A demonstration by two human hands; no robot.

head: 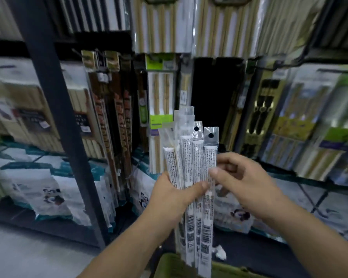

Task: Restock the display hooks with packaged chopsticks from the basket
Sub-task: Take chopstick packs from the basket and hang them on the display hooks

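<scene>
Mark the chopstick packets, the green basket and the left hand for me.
chopstick packets point(186, 157): head view, printed sleeve of a middle packet.
green basket point(167, 267): head view, its near wall.
left hand point(173, 195): head view, back of hand.

- The packaged chopsticks point(189, 157), narrow white printed sleeves in clear wrap, stood fanned upright, punched tabs uppermost.
- The green basket point(170, 264) sat beneath them.

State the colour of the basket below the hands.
Olive green. The basket shows only in the head view, at the bottom edge.
</scene>
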